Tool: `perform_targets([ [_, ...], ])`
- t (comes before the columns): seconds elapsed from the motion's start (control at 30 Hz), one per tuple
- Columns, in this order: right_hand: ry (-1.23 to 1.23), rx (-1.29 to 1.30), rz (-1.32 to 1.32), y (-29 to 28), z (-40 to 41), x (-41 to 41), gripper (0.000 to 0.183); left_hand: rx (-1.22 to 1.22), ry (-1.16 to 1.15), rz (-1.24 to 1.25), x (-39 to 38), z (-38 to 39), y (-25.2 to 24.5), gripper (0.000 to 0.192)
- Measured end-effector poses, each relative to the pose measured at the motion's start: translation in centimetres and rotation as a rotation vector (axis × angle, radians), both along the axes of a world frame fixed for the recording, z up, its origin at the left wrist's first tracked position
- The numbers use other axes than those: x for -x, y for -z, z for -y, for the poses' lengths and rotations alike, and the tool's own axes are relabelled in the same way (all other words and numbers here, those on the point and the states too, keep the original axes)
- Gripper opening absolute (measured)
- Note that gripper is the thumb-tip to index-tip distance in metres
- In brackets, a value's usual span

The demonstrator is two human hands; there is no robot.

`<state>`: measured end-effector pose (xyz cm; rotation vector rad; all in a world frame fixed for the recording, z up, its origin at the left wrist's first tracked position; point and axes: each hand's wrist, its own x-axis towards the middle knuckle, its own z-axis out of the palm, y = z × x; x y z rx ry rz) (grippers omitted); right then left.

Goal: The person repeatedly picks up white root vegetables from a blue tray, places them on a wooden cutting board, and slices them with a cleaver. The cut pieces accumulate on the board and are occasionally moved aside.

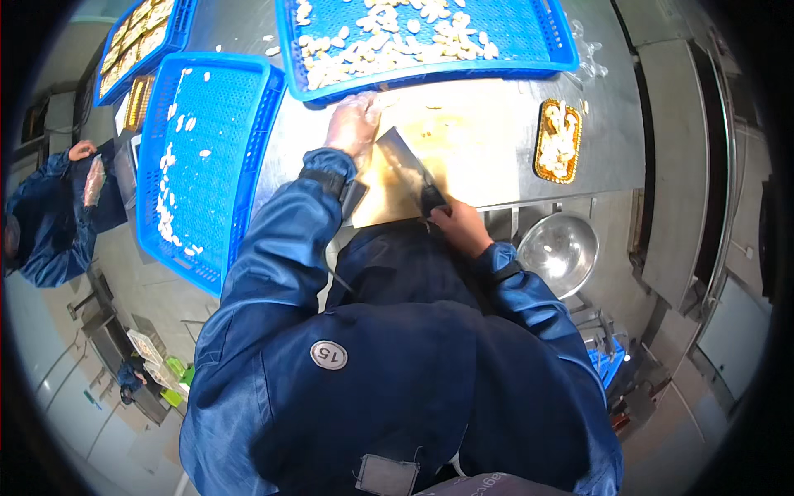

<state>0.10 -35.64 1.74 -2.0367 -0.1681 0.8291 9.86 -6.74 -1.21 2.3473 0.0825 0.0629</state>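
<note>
My right hand (464, 227) grips the black handle of a broad-bladed kitchen knife (402, 156). Its blade lies over the pale cutting board (474, 149), angled up and to the left. My left hand (353, 124), in a clear plastic glove, is at the board's far left, close to the near wall of a large blue plastic crate (434, 73). Its fingertips are turned away, so whether they hold something is hidden. Pale, cut food pieces (384, 53) are spread in that crate. A few small bits (433, 106) lie on the board near its far edge.
Left of me stands a second blue crate (214, 136) with scattered pale pieces. Beyond it, another blue crate (180, 28) holds filled trays. A small golden tray (558, 142) of pale pieces sits at right, above a steel bowl (561, 254). A co-worker (56, 217) is at far left.
</note>
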Motion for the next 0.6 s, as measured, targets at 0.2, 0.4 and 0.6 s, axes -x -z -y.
perform_targets([
  [0.2, 0.249, 0.089, -0.099, -0.6, 3.8, -0.5, 0.028, -0.224, -0.085, -0.211, -2.0, 3.2, 0.7, 0.034],
  [0.4, 0.199, -0.007, 0.049, -1.9, 2.7, 0.2, 0.028, -0.049, -0.284, -0.353, 4.8, 0.7, 1.5, 0.033],
  [0.6, -0.085, 0.134, 0.143, -1.6, 0.3, -0.3, 0.027, 0.337, -0.43, -0.554, 12.0, 5.3, 1.6, 0.022],
])
